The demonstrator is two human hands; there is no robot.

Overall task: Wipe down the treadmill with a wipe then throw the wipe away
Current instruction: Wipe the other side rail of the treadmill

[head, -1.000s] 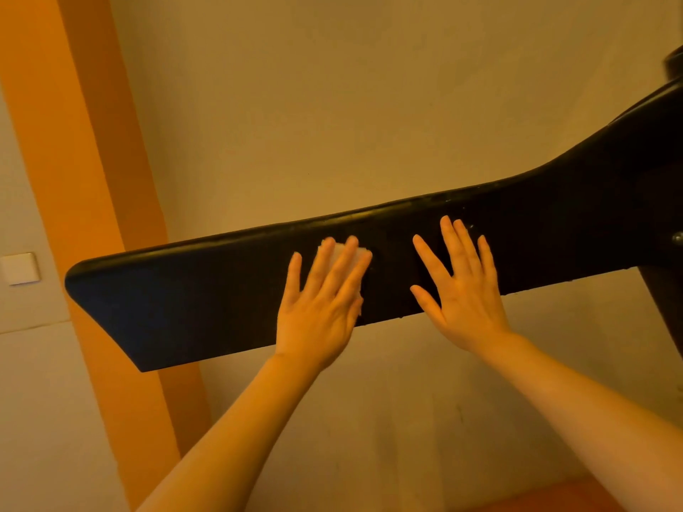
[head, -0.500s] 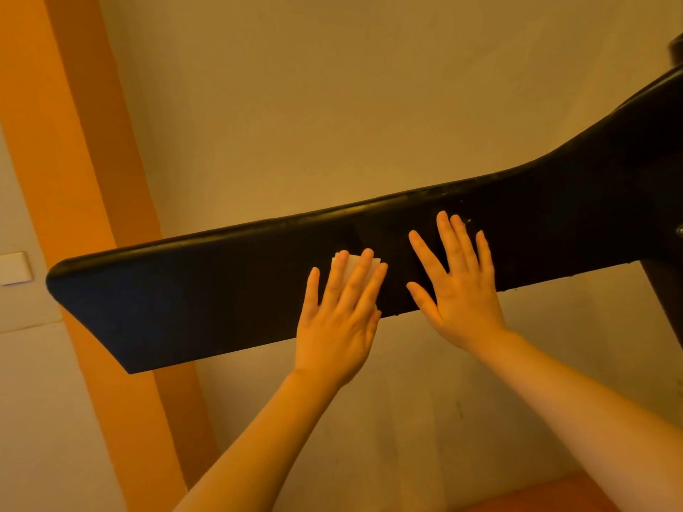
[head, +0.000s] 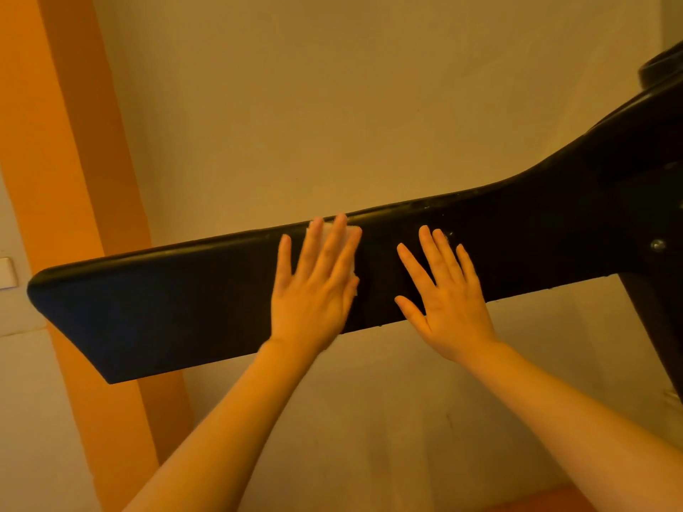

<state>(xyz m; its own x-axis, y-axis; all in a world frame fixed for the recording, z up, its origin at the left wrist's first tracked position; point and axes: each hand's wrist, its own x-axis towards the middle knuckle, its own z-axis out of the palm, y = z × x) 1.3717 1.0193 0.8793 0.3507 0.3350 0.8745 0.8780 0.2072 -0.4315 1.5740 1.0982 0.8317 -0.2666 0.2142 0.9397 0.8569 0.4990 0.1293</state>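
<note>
A long black treadmill arm runs across the view from lower left up to the right, where it widens into the console. My left hand lies flat on the arm's middle, fingers together, pressing a white wipe against it; only the wipe's top and right edges show past my fingers. My right hand rests flat on the arm just to the right, fingers spread, holding nothing.
Behind the arm is a beige wall with an orange vertical stripe at left and a white wall switch at the left edge. A black upright post of the treadmill drops at the far right.
My left hand with the wipe has slid up the arm's face toward its top edge. The right hand has stayed flat in place.
</note>
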